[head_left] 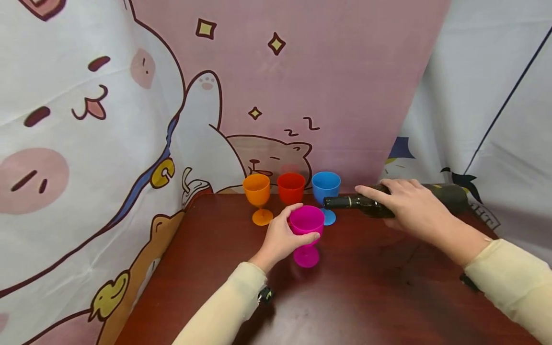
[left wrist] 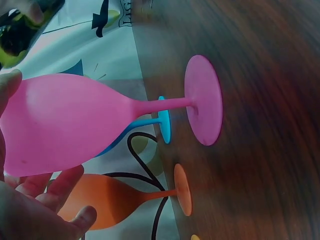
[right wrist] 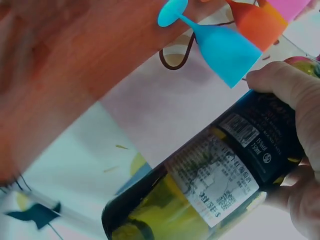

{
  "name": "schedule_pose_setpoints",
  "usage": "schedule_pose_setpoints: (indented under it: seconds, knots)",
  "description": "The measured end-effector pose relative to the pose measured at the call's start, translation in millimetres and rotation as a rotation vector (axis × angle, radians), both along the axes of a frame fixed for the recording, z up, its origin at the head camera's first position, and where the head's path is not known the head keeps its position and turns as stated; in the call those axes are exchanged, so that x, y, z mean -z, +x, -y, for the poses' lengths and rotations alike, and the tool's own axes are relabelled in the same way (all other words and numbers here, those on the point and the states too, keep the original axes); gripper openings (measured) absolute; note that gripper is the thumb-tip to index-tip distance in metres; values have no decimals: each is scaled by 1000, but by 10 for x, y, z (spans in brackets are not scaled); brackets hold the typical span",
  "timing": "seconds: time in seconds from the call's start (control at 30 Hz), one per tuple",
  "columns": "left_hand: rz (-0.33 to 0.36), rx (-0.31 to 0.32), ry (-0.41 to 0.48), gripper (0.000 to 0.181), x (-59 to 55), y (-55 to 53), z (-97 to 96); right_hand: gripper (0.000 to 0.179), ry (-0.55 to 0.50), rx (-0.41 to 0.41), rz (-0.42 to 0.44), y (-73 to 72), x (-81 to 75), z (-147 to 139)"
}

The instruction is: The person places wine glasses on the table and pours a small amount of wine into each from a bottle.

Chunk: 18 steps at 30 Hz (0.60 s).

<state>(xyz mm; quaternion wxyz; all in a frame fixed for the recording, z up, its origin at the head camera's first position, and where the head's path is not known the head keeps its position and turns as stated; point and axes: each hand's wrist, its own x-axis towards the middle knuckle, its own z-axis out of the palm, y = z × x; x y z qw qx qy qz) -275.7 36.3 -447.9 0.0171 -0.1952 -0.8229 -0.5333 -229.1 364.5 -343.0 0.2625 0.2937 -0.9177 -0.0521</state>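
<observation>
My left hand [head_left: 281, 238] grips a magenta goblet [head_left: 308, 222] round its bowl, in front of the other goblets. The goblet stands upright, its round foot close over the table. In the left wrist view the pink goblet [left wrist: 75, 122] hides part of the ones behind. My right hand [head_left: 414, 207] holds a dark glass wine bottle [head_left: 374, 208] by its body, tipped nearly level. The bottle's mouth points left, right by the magenta rim. A white label [right wrist: 212, 180] with printed text shows on the bottle in the right wrist view.
Orange [head_left: 257, 190], red [head_left: 291, 188] and blue [head_left: 326, 186] goblets stand in a row at the back of the dark red-brown table [head_left: 358, 297]. Behind them hangs a pink and white cartoon cloth [head_left: 345, 86], which also covers both sides.
</observation>
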Motion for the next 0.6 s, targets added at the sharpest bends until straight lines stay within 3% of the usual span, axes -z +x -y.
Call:
schedule_pose_setpoints:
  seconds: [0.1,0.23,0.6]
  knots:
    - [-2,-6,-9,85,12,-3,-16,104,93,17,41,-34,-74,65]
    - [11,-8,-6,85,20,-2,-32,101,177,10,24,-83,-134,108]
    - [13,-14,6,83,14,2,-9,95,263,10,29,-141,-272,250]
